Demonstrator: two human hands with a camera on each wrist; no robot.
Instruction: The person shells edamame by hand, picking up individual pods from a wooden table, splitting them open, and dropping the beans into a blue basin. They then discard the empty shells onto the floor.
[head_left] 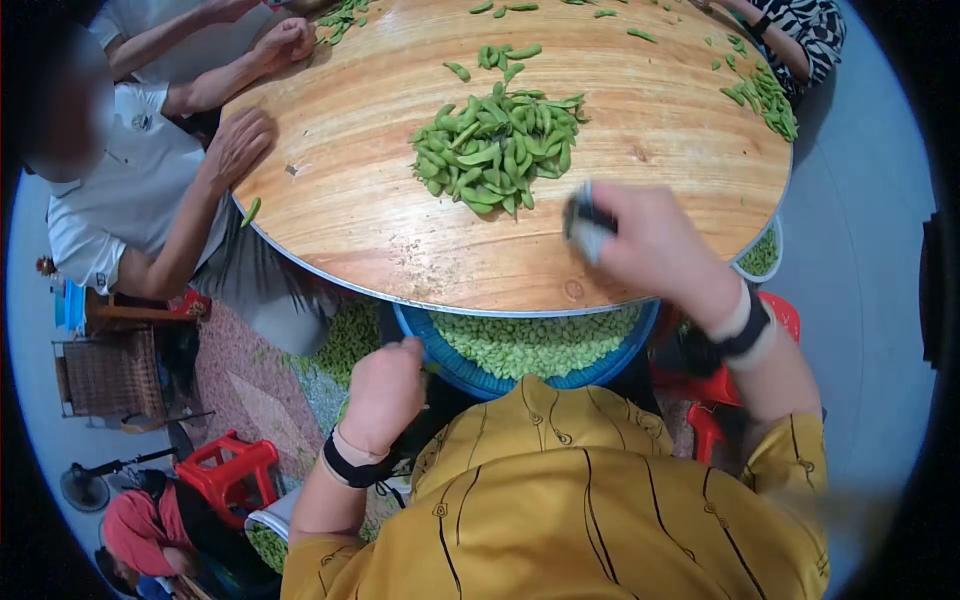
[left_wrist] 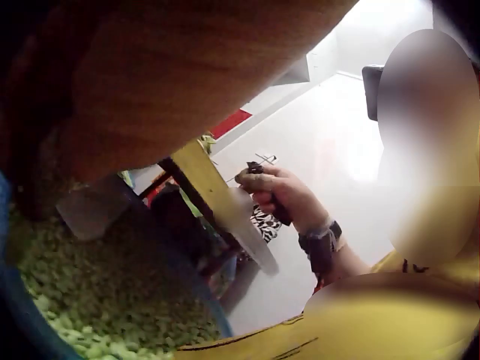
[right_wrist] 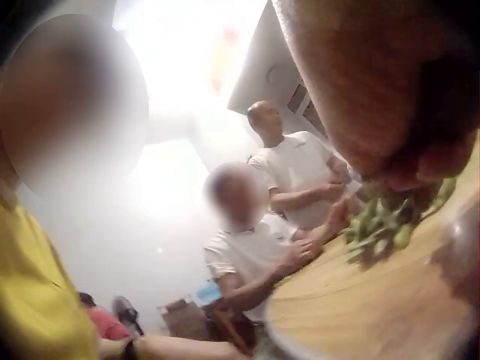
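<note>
A heap of green pods (head_left: 495, 150) lies on the round wooden table (head_left: 340, 220). Right of the heap and above the tabletop, the right hand (head_left: 665, 245) grips a small dark and silvery object (head_left: 590, 222), blurred in the head view. The left wrist view also shows the right hand (left_wrist: 289, 196) with its fingers curled round something dark. Below the table's near edge, the left hand (head_left: 385, 395) is beside the blue basin (head_left: 470, 378) of shelled beans (head_left: 530, 345); its fingertips are hidden, and whether it holds anything is unclear.
People sit at the table's left, one forearm (head_left: 190, 215) near its edge, and another at the far right. More pods (head_left: 765, 100) lie at the right edge. Red stools (head_left: 230, 475) stand on the floor at left and beside the basin; a small bowl (head_left: 762, 255) is at right.
</note>
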